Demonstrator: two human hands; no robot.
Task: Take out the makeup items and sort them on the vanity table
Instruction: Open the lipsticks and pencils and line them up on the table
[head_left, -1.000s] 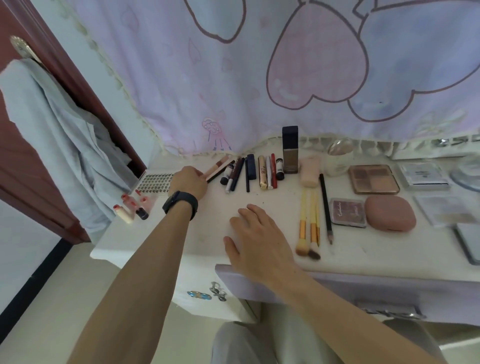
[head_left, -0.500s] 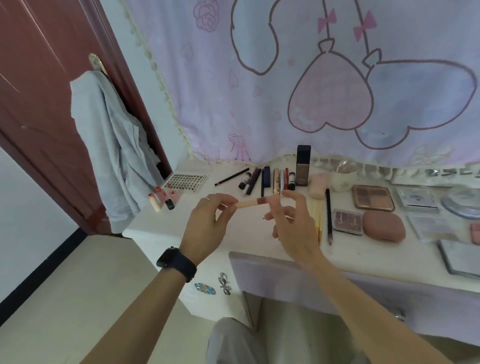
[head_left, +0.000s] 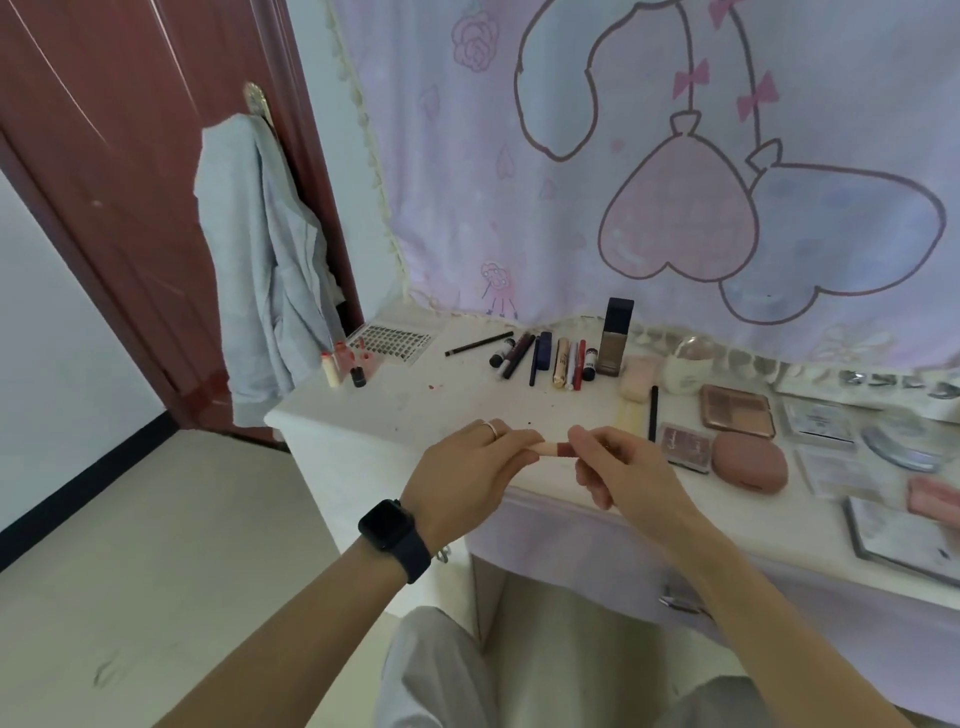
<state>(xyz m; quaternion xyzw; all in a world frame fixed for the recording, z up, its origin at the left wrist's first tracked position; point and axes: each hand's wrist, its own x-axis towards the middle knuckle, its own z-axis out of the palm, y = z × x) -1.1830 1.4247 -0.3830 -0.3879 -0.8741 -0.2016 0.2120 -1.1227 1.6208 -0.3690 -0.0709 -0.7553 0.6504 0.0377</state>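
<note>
Above the front edge of the white vanity table (head_left: 415, 410), both my hands hold a slim pink lip tube (head_left: 553, 448) with a dark red section. My left hand (head_left: 462, 480), with a ring and a black watch, pinches the pale end. My right hand (head_left: 618, 470) pinches the dark end. Behind them a row of pencils, pens and lipsticks (head_left: 545, 356) lies on the table beside a tall dark foundation bottle (head_left: 615, 338). Small red nail polish bottles (head_left: 345, 361) stand at the far left.
To the right lie an eyeshadow palette (head_left: 735, 415), a small blush palette (head_left: 685, 447), a pink oval case (head_left: 748, 465), clear boxes and a mirror (head_left: 898, 540). A patterned curtain hangs behind. A grey garment (head_left: 260, 280) hangs on the red door at the left.
My left hand took the pink tube from the row and lifted it off the table. My right hand rose from the tabletop and took hold of its other end. The camera tilted up.
</note>
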